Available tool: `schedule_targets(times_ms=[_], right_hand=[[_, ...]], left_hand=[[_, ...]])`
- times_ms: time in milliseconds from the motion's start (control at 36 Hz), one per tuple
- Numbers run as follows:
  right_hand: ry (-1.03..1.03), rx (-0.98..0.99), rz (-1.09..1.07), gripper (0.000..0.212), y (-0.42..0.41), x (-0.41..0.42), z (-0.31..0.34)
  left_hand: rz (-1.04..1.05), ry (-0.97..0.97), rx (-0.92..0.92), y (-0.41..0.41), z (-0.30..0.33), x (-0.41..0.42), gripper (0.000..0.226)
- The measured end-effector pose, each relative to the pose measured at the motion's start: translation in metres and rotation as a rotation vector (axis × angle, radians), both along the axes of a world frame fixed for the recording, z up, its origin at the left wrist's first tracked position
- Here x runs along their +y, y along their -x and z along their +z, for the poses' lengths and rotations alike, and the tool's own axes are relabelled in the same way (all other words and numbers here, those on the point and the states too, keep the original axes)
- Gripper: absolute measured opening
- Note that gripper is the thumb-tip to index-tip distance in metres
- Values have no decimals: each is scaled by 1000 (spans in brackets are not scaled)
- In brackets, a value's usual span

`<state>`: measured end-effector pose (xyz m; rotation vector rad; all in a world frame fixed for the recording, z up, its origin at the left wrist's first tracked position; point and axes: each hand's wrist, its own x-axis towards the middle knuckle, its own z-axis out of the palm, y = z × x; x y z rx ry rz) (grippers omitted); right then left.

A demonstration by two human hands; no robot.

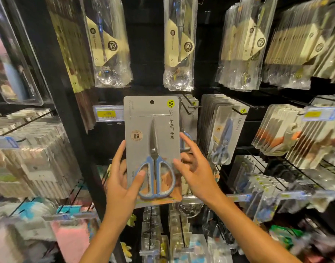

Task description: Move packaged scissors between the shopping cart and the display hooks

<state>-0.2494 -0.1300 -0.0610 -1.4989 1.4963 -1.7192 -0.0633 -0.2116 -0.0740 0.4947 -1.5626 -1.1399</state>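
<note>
A grey card pack of blue-handled scissors (152, 141) is held upright in front of the display. My left hand (123, 179) grips its lower left edge, thumb across the front over the handle. My right hand (193, 168) is at the pack's right edge with its fingers spread and lightly bent; whether it grips the card I cannot tell. The pack's hang hole is near the top, just left of a display hook (194, 106) that carries another scissors pack (189, 118). More scissors packs (222, 130) hang on the hook to the right. No shopping cart is in view.
Packaged spoons and cutlery (179, 46) hang above on black pegboard. Price tags (108, 113) sit at the hook ends. Other packaged goods crowd the hooks left, right and below. A black upright post (68, 111) divides the left bay.
</note>
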Motion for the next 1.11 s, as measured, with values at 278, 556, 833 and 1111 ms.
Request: schedule_targets(times_ms=[278,556,833,1111], right_hand=[[-78,-18,-161,69,9,24,-28],[-86,-33,-250,68,35,36,-30],[-48,-41,-268,64,60,34,-22],[-52,-49,-282,64,64,34,-34]], left_hand=[[-219,-71,-236,2,-16,-13,97],[-319,-33,-309,34,-12,-19,96],[-316,-66,-331,70,-3,-23,97],[-308,-80,-343,74,-18,-21,98]])
